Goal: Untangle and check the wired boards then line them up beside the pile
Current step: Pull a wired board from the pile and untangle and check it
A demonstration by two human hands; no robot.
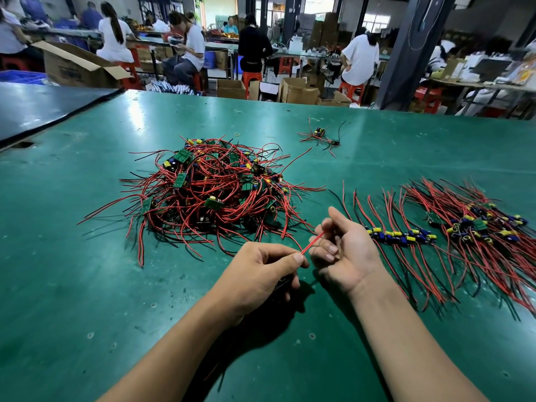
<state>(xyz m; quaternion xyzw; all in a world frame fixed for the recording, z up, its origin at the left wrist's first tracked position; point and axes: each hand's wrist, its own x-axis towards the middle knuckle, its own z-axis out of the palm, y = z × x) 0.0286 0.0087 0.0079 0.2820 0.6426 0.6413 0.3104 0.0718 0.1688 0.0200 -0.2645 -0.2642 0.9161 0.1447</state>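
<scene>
While taut between left hand (261, 271) and right hand (349, 255), red wire (311, 242).

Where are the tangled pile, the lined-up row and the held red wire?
tangled pile (211, 184): head view, middle of the heap.
lined-up row (401, 237): head view, on its blue and yellow components.
red wire (312, 242): head view, bare stretch at mid-length.

Red wire (312, 242), perhaps taut, near pile (208, 187)

The table mat (87, 271) looks rubbery, faintly glossy and scuffed. The boards' wires (203, 181) have smooth plastic sheathing.
</scene>
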